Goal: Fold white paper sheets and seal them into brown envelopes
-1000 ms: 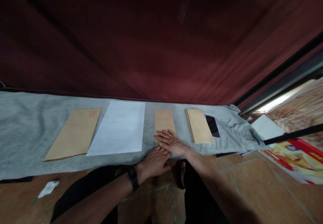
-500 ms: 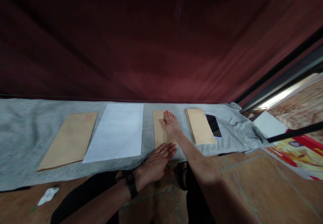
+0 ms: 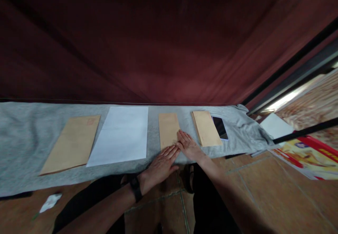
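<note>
A brown paper envelope (image 3: 168, 126) lies flat on the grey cloth in front of me. My left hand (image 3: 164, 162) rests over its near edge, palm down with the fingers stretched out. My right hand (image 3: 188, 146) lies flat on the envelope's near right side, its fingers extended and touching the left fingertips. Together the hands cover the envelope's near right corner. On the right is a stack of similar brown envelopes (image 3: 207, 128). To the left lies a white sheet of paper (image 3: 121, 135), and farther left a larger pile of brown envelopes (image 3: 72, 142).
The grey cloth (image 3: 21, 139) covers a long narrow surface against a dark red curtain (image 3: 163, 68). A dark phone (image 3: 220, 128) lies partly beneath the right stack. A colourful box (image 3: 311, 156) and a crumpled white tissue (image 3: 51, 202) are on the tiled floor.
My right hand has slid from the upper part of the envelope down toward its near right edge, beside my left hand. The left hand stays at the near edge. The view has shifted slightly.
</note>
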Demonstrator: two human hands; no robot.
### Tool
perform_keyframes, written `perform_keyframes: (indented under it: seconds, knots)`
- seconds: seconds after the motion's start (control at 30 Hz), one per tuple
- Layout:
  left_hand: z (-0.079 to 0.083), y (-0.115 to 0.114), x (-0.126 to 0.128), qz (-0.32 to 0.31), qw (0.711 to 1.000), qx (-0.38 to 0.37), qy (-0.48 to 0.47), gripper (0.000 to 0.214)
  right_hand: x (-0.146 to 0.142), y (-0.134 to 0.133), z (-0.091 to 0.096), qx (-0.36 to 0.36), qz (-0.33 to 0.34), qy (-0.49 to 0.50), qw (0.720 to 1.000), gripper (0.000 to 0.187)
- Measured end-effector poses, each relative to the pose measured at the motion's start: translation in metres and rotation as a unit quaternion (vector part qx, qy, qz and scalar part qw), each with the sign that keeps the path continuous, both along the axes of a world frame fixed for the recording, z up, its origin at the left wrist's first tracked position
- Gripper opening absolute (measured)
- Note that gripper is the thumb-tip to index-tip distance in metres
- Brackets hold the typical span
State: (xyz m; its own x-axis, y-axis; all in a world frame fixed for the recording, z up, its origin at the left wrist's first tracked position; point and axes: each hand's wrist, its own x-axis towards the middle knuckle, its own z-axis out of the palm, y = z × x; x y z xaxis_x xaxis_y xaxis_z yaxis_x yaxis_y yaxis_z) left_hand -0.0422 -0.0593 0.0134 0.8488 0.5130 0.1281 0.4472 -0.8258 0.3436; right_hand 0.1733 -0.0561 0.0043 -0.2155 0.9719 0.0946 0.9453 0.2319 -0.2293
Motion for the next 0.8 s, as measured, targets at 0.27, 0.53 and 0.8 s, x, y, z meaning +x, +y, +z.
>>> perform_keyframes:
  seconds: [0.27, 0.53, 0.8]
  knots:
    - [-0.011, -0.012, -0.01, 0.055, 0.996, 0.07, -0.011, 0.066, -0.009, -0.071, 0.005, 0.013, -0.023, 0.038, 0.999, 0.054]
    - [0.0, -0.009, -0.018, 0.105, 0.992, 0.064, 0.0, 0.043, -0.018, -0.065, 0.008, 0.036, -0.195, 0.161, 0.967, 0.036]
    - [0.003, -0.01, -0.013, 0.105, 0.992, 0.076, -0.001, 0.04, -0.022, -0.042, 0.015, -0.038, -0.27, 0.207, 0.94, 0.02]
